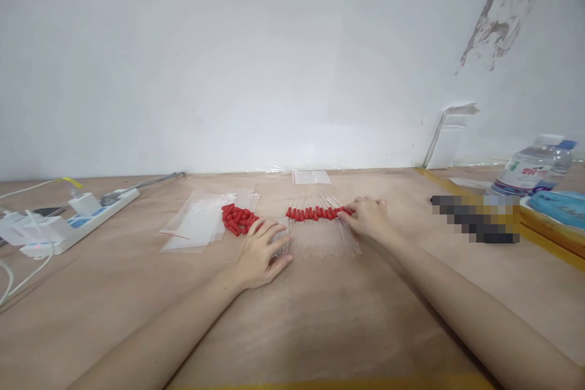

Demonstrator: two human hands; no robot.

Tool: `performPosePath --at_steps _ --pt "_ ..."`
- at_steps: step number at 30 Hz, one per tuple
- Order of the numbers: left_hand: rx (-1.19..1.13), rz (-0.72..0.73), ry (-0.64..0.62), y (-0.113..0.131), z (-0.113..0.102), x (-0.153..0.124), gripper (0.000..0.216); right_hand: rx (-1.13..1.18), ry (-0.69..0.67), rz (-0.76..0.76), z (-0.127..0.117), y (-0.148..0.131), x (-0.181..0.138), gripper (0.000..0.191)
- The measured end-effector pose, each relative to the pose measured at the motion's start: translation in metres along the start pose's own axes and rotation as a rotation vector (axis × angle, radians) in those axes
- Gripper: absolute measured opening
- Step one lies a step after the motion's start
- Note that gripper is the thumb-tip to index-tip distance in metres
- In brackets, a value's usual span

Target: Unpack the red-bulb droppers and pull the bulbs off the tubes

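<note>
Slender clear tubes lie side by side on the table, with small red rubber-looking caps in a row across them. More clear tube ends reach back behind that row. My left hand rests with fingers spread over the left end of the tubes, beside a loose pile of red caps. At the right end of the row, the thumb and index finger of my right hand close around a red cap; its other fingers are partly hidden.
Clear zip bags lie left of the red pile, and a small one sits by the wall. A white power strip with chargers and cables is at the left. At right are a blurred dark object, plastic bottles and a blue pack.
</note>
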State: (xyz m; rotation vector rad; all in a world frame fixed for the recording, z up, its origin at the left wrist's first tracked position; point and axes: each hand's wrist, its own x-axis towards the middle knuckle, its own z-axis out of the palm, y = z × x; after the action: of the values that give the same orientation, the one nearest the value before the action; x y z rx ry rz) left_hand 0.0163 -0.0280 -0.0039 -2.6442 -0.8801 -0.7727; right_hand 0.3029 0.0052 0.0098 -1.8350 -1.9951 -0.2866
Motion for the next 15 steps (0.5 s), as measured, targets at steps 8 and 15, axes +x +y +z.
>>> performPosePath --at_steps 8,15 --pt "-0.016 0.000 -0.034 -0.004 0.002 0.000 0.035 -0.148 0.018 0.077 0.015 -0.013 0.009 0.044" --pt "-0.005 -0.038 0.043 -0.001 0.002 -0.001 0.033 -0.085 0.057 0.195 0.011 -0.025 0.013 0.026"
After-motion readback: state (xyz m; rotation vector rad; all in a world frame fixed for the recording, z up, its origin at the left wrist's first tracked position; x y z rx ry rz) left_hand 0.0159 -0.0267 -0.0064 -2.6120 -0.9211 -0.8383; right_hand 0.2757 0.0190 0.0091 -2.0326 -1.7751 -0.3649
